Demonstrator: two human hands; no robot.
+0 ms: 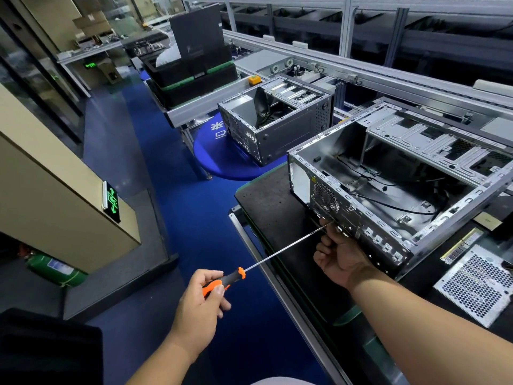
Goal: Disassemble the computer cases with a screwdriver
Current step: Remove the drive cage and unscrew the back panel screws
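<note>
Nearest the camera, the left hand (201, 294) is gripping the orange-and-black handle of a long screwdriver (280, 252), fingers wrapped round it and thumb lying along the top. The thin steel shaft is running up and to the right, and its tip is reaching the rear panel of the near computer case (399, 173), low down beside the fan grille. The right hand (342, 255) is resting against that same rear panel just beside the tip; its fingers are curling toward the metal, though whether they are pinching a screw or only steadying the shaft is hard to tell from this angle.

The case is lying on its side on a black work mat (266, 201), its side cover off and its interior showing bare sheet metal, drive bays and a few loose black cables. It is looking stiff and fairly light now that it is gutted, with thin stamped edges that could bite a careless finger; the folded frame rails along the top would be the safest place to hold it, not the perforated grille. A perforated metal box (480, 284) is sitting to the right on the mat.

Farther off, a second open case (277, 120) is waiting by the conveyor rail (361, 70), with stacked black trays (191, 76) beyond it.
</note>
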